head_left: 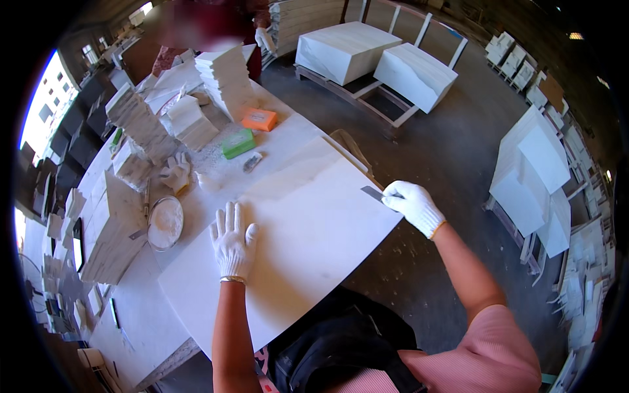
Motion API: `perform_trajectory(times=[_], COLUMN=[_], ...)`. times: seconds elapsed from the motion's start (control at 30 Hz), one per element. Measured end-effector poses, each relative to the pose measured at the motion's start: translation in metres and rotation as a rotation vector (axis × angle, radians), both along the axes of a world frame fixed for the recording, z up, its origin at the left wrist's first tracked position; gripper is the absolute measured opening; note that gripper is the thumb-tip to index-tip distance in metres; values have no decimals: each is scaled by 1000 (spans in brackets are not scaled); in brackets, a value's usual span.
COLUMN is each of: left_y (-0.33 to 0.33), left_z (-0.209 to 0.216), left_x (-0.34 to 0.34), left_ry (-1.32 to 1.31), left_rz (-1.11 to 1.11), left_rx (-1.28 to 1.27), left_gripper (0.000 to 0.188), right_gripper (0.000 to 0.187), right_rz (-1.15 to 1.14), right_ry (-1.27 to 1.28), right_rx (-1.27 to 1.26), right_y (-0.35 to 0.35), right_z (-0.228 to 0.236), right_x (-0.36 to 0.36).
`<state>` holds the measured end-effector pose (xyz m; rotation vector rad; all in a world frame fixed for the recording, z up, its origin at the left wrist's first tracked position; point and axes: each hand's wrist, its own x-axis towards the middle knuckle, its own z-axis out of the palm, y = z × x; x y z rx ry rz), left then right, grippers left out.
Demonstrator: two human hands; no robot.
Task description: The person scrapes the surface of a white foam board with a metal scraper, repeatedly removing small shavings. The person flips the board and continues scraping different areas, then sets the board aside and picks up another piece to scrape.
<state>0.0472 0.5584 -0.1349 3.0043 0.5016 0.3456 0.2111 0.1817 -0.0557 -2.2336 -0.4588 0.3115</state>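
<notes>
A large white marble slab (308,229) with faint grey veining lies flat on the worktable in front of me. My left hand (231,243), in a white knitted glove, rests palm down on the slab with its fingers spread. At the slab's right corner, my right hand (414,204), gloved the same way, pinches a thin grey metal blade (372,192), perhaps a scraper. The blade points left over the slab's edge; whether it touches the stone I cannot tell. Left of my left hand sits a round dish (165,223) of whitish powder or paste.
Beyond the slab lie a green block (238,143), an orange block (259,119) and a loose white glove (175,173). Stacked stone pieces (226,82) line the table's far and left sides. Big white slabs (350,49) stand on floor racks. Another person (209,23) works at the far end.
</notes>
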Motion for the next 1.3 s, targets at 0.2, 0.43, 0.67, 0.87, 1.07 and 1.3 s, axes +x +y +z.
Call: perform_trajectory(times=[0.2, 0.43, 0.67, 0.87, 1.07, 1.3], left_y=[4, 0, 1, 1, 0, 5], left_z=[-4, 4, 4, -1, 5, 1], left_x=[-1, -3, -1, -2, -2, -6], left_ry=[-32, 2, 4, -41, -4, -39], left_rz=[-15, -2, -4, -2, -3, -2], left_rx=[-17, -68, -53, -46, -40, -29], left_gripper=[66, 66, 65, 67, 64, 66], right_gripper=[20, 27, 28, 29, 30, 32], right_rz=[12, 79, 110, 82, 140, 123], right_ry=[-285, -333, -290, -261, -243, -189], right_rx=[-326, -361, -228, -263, -83, -174], right_y=[53, 76, 113, 99, 117, 118], right_z=[-23, -33, -37, -35, -36, -29], right_x=[13, 24, 25, 34, 19, 23])
